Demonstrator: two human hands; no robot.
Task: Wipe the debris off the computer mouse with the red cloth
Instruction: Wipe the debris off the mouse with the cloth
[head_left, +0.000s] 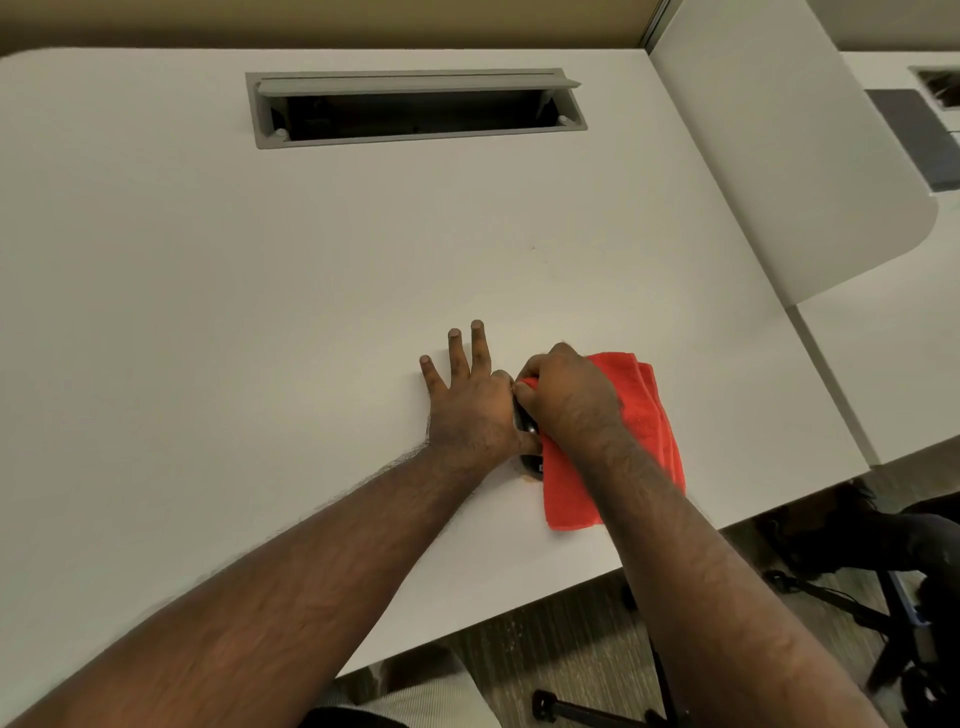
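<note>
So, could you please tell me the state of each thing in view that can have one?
Computer mouse: on the desk, pinned between both hands, mostly hidden.
Red cloth: folded, partly flat on the desk, one end bunched against the mouse.
Left hand: fingers spread, bracing the mouse's side.
Right hand: closed on the cloth.
Desk: brownish smudge beside the mouse.
Cable hatch: lid open.

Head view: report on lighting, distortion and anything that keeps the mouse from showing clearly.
Head view: soft, even lighting with no glare on the white desk; wide-angle bend curves the desk edges; image slightly soft overall. The mouse is mostly hidden between the left hand and the right hand, which presses the red cloth on it; only a dark sliver shows.
</note>
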